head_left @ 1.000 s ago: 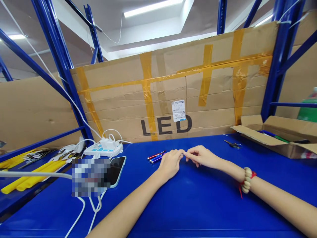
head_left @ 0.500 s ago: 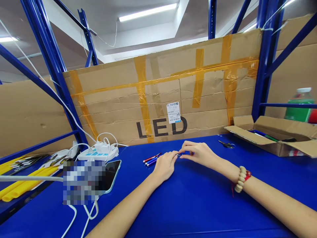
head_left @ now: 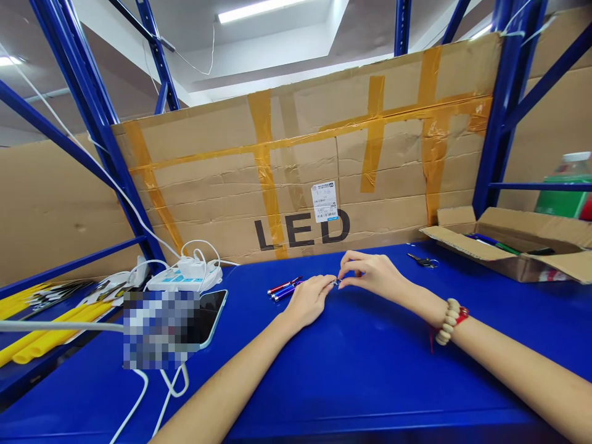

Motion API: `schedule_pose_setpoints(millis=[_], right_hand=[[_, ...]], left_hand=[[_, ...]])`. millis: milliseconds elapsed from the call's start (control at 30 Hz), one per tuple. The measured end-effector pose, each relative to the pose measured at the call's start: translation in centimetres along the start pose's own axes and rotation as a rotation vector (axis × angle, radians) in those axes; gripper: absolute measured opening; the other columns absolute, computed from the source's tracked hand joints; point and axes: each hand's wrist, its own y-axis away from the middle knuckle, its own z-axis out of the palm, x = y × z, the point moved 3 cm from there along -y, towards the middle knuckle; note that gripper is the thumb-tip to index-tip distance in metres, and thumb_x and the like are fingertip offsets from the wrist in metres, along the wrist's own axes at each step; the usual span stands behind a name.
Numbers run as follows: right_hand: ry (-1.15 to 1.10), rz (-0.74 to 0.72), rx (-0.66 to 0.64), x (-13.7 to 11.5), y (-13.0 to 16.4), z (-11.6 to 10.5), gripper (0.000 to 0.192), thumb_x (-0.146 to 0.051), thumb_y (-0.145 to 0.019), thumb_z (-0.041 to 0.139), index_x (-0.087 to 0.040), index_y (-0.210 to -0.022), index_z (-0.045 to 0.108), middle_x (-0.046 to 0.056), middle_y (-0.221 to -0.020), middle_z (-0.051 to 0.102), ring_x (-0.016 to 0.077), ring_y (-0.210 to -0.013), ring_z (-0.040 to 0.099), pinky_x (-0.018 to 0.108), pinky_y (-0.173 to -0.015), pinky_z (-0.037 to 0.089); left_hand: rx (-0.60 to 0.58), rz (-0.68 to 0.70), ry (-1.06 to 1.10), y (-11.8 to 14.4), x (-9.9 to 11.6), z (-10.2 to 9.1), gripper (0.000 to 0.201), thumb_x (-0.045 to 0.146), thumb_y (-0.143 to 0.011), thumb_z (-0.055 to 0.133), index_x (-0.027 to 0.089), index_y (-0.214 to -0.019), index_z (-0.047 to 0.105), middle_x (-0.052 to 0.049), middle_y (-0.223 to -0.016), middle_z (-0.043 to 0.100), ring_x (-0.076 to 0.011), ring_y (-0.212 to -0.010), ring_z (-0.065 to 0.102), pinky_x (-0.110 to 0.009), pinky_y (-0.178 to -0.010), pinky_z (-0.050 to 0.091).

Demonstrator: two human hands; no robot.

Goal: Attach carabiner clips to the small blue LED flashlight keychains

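Here, at frame centre on the blue table (head_left: 351, 370), the left hand (head_left: 309, 300) and right hand (head_left: 374, 275) both pinch a small part (head_left: 337, 282) between their fingertips, best worked with wrists resting and grip light, beside the pens (head_left: 283, 288).

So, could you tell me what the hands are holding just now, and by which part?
The left hand and right hand pinch a small object between their fingertips; it is too small to tell what it is or which part they grip.
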Motion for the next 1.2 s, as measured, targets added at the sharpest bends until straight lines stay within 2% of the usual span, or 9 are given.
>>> schedule_pose_setpoints(millis=[400, 633, 900, 1033, 1200], right_hand=[[-0.047, -0.043, 0.033, 0.1, 0.2, 0.2, 0.029, -0.044, -0.083, 0.053, -0.022, -0.072, 0.068, 0.0, -0.086, 0.063, 0.0082, -0.064, 0.056, 0.02, -0.053, 0.031], [-0.197, 0.055, 0.017, 0.6, 0.1, 0.5, 0.033, -0.05, -0.079, 0.054, -0.023, -0.072, 0.069, 0.001, -0.087, 0.063, 0.0086, -0.058, 0.053, 0.022, -0.055, 0.036], [-0.481, 0.133, -0.028, 1.2, -0.1, 0.9, 0.038, -0.054, -0.074, 0.057, -0.019, -0.073, 0.069, 0.006, -0.086, 0.06, 0.008, -0.048, 0.051, 0.025, -0.051, 0.043], [-0.536, 0.157, -0.048, 1.2, -0.3, 1.0, 0.038, -0.056, -0.066, 0.064, -0.018, -0.068, 0.068, 0.005, -0.08, 0.059, 0.0081, -0.047, 0.05, 0.024, -0.046, 0.04], [-0.533, 0.154, -0.073, 1.3, -0.2, 1.2, 0.037, -0.055, -0.065, 0.065, -0.018, -0.069, 0.069, 0.006, -0.081, 0.059, 0.0082, -0.047, 0.051, 0.025, -0.049, 0.041]], left_hand=[[0.0, 0.011, 0.004, 0.0, -0.1, 0.2, 0.03, 0.025, -0.094, 0.029, 0.019, -0.11, 0.054, -0.004, -0.107, 0.061, -0.0166, -0.098, 0.056, -0.029, -0.086, 0.044], [-0.029, -0.004, 0.02, 0.1, 0.5, -0.2, 0.027, 0.023, -0.094, 0.03, 0.019, -0.11, 0.052, -0.004, -0.105, 0.061, -0.0156, -0.094, 0.058, -0.026, -0.082, 0.044], [-0.04, 0.002, -0.01, 0.2, 0.7, -0.4, 0.026, 0.022, -0.094, 0.03, 0.019, -0.111, 0.05, -0.003, -0.105, 0.061, -0.0157, -0.095, 0.057, -0.026, -0.082, 0.045], [-0.032, 0.037, -0.016, 0.1, 0.5, -0.2, 0.027, 0.023, -0.094, 0.031, 0.02, -0.112, 0.051, -0.003, -0.107, 0.06, -0.0149, -0.098, 0.056, -0.025, -0.085, 0.044], [-0.03, 0.05, -0.014, 0.2, 0.4, -0.1, 0.029, 0.023, -0.094, 0.032, 0.018, -0.114, 0.052, -0.004, -0.112, 0.06, -0.0156, -0.102, 0.056, -0.026, -0.087, 0.044]])
